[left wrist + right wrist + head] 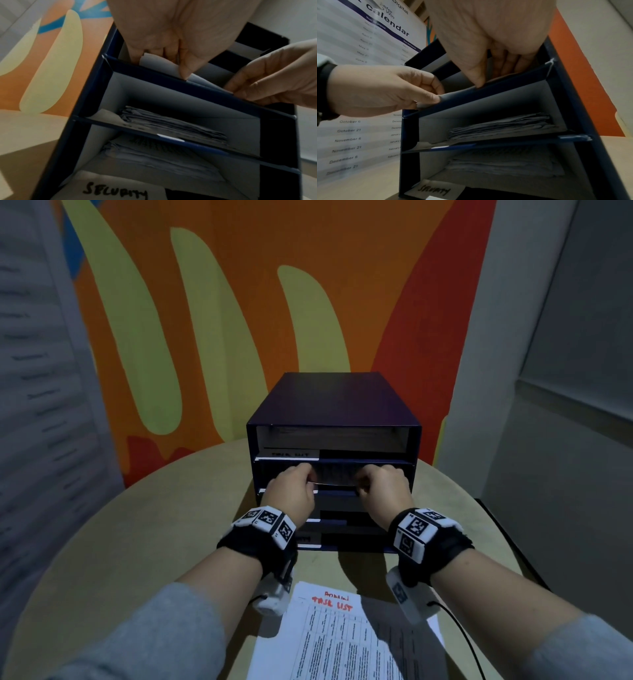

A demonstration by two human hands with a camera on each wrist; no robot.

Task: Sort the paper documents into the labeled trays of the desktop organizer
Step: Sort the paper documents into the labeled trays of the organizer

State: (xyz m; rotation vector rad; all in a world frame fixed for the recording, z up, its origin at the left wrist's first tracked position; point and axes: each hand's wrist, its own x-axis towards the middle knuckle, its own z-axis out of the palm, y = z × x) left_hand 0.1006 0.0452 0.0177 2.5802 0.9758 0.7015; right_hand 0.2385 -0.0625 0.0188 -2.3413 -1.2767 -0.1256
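Two hands, left hand (291, 491) and right hand (383, 487), pinch one sheet (334, 475) at the organizer's (335, 402) second tray; more papers (329, 642) lie on the worktop (137, 542) nearby.

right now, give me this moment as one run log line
left hand: holds sheet | right hand: holds sheet | sheet: entering organizer's second tray | more papers: on table

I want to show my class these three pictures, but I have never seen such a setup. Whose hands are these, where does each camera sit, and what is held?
No machine: a person wears three cameras. The head view looks down at a round table with a dark blue organizer and a document headed "Task List". The other two views come from wrist cameras. The left hand and right hand both pinch a sheet of paper at a tray's front edge. Lower trays hold paper stacks; one label reads "Security".
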